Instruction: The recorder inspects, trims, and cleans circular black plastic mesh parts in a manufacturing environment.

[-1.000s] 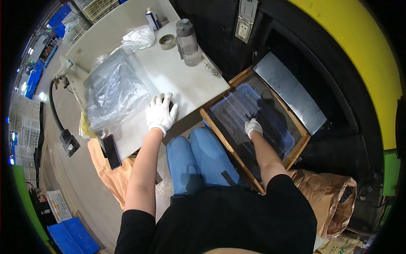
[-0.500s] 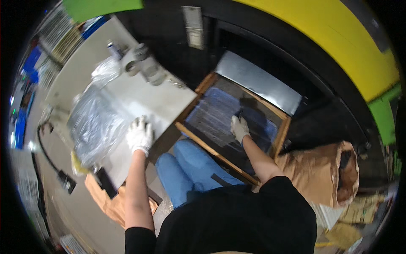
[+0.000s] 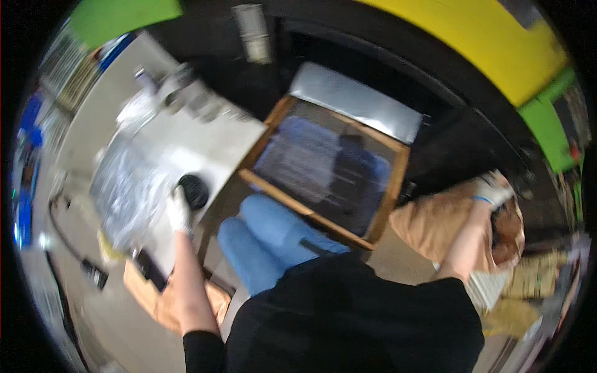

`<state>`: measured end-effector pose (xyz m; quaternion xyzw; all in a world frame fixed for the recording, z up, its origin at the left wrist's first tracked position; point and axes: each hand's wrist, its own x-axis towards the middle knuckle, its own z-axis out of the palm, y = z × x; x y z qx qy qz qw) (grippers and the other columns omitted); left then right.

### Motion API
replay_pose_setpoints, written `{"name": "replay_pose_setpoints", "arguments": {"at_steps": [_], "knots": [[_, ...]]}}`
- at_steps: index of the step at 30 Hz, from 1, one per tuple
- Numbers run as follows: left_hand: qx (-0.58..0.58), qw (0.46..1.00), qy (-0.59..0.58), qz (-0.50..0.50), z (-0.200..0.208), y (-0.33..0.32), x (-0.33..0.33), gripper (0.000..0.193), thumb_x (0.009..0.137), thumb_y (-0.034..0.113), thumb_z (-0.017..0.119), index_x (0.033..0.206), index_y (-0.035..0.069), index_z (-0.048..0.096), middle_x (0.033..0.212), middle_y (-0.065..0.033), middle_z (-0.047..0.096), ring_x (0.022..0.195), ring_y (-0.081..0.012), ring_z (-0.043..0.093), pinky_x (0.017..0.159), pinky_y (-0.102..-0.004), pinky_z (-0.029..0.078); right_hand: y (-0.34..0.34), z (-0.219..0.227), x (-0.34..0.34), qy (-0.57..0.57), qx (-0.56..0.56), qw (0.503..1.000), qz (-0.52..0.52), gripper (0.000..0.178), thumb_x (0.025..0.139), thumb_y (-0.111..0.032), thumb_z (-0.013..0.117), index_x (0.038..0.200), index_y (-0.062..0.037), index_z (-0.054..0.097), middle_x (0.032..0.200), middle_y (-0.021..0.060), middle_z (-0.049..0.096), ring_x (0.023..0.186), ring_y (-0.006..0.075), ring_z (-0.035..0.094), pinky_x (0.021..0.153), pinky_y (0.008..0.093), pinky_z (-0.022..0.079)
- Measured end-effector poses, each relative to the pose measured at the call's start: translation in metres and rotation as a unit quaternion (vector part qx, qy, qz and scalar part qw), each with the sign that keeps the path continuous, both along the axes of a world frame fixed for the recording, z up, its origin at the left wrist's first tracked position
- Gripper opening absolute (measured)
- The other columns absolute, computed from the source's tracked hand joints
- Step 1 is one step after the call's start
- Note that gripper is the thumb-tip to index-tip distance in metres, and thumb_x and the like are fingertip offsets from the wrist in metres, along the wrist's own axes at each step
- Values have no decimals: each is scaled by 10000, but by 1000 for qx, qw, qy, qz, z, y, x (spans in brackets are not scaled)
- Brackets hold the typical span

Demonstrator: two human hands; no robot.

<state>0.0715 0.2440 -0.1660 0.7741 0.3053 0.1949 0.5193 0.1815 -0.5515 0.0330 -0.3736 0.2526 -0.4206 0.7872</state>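
My left hand (image 3: 178, 210), in a white glove, is closed at the near side of a round black ribbed part (image 3: 194, 191) over the white table (image 3: 239, 133). Its fingers are partly hidden along the part's rim. Far to the right, my gloved right hand (image 3: 495, 191) is at the mouth of a brown paper bag (image 3: 429, 214). Motion blurs its fingers, and whether they hold anything is unclear. Brown-red contents (image 3: 507, 233) show inside the bag. Between my hands lies a wood-framed tray (image 3: 388, 196) with a dark, blue-smeared surface.
Crumpled clear plastic (image 3: 127, 186) covers the table's left part, near a dark phone-like object (image 3: 149, 268). Clear bottles or jars (image 3: 199, 99) stand at the back. A silver metal plate (image 3: 354, 102) borders the tray's far side, below a black and yellow machine (image 3: 479, 43).
My right hand has left the tray and moved right to the bag's mouth. The round black part now shows at my left hand, which has turned and closed. The whole view has shifted.
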Motion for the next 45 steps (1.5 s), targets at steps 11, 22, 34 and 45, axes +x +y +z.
{"name": "replay_pose_setpoints", "arguments": {"at_steps": [11, 22, 34, 45], "knots": [[26, 999, -1, 47, 7, -16, -10, 574, 942, 320, 514, 1360, -69, 458, 1361, -256, 510, 1295, -334, 464, 1103, -361, 321, 103, -102, 64, 6, 86, 959, 269, 302, 891, -121, 511, 616, -170, 398, 545, -32, 325, 458, 93, 320, 438, 228, 321], [-140, 989, -55, 13, 7, -14, -9, 610, 963, 265, 519, 1458, -30, 319, 1484, -214, 372, 1371, -243, 361, 1151, -336, 246, 310, -234, -18, 404, 64, 736, 539, 293, 946, -392, 591, 973, -101, 618, 559, -39, 410, 409, 77, 341, 400, 233, 302], [-335, 893, -286, 88, 1, -29, -24, 682, 1035, 456, 298, 1496, -33, 182, 1564, -249, 144, 1465, -312, 155, 1203, -390, 123, 277, -280, -53, 504, -444, 514, 533, 502, 872, -394, 566, 1057, 63, 661, 913, 195, 651, 831, 325, 617, 757, 406, 474], [-356, 891, -272, 76, -2, -25, -27, 682, 1033, 447, 307, 1481, -58, 212, 1556, -249, 180, 1461, -317, 166, 1202, -399, 119, 281, -285, -52, 481, -498, 487, 533, 582, 894, -451, 522, 1087, 84, 645, 1109, 319, 623, 1106, 443, 570, 942, 434, 420]]}}
